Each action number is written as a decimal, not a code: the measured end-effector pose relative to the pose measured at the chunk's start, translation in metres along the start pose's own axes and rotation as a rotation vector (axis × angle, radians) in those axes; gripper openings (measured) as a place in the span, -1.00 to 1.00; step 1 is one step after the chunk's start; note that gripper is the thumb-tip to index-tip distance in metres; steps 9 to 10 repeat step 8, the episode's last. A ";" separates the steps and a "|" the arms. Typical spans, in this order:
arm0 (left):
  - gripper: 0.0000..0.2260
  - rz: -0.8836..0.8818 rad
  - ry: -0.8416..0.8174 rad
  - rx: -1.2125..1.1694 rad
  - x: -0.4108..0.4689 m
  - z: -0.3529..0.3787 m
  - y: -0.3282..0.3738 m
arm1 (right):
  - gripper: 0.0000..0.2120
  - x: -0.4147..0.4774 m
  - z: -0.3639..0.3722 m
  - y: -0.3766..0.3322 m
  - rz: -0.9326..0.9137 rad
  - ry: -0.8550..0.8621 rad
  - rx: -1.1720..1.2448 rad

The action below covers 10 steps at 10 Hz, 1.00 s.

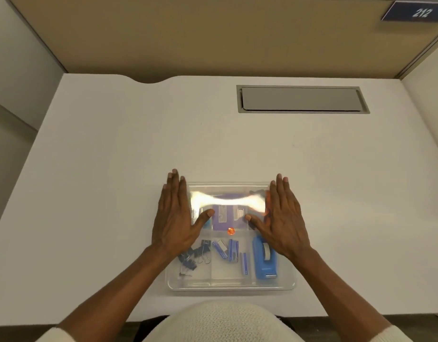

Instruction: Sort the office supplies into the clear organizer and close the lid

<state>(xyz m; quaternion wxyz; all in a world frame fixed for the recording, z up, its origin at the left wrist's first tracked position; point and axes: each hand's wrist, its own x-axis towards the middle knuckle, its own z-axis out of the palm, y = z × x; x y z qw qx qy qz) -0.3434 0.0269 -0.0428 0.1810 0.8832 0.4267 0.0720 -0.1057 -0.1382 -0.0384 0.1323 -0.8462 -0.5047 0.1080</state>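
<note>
The clear organizer (pixel 230 287) sits on the white desk close to me, with its clear lid on top and a bright glare across it. Through the lid show black and blue binder clips (pixel 193 255), blue staple boxes (pixel 229 250), a blue tape dispenser (pixel 263 259), a purple packet (pixel 228 215) and a small orange item (pixel 230 231). My left hand (pixel 179 218) lies flat on the lid's left side, fingers spread. My right hand (pixel 281 218) lies flat on the right side, thumb pointing inward. Neither hand holds anything.
A grey cable hatch (pixel 302 99) is set into the desk (pixel 114 169) at the back right. Tan partition walls (pixel 188 33) enclose the desk, with a sign reading 212 (pixel 419 12) at the upper right.
</note>
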 end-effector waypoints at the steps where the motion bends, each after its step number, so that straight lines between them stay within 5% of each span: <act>1: 0.00 0.046 -0.034 0.072 0.005 0.013 -0.007 | 0.00 0.000 0.009 0.007 -0.031 0.025 -0.013; 10: 0.04 0.075 -0.045 0.144 0.007 0.003 -0.006 | 0.02 0.003 -0.008 0.000 -0.007 0.007 0.009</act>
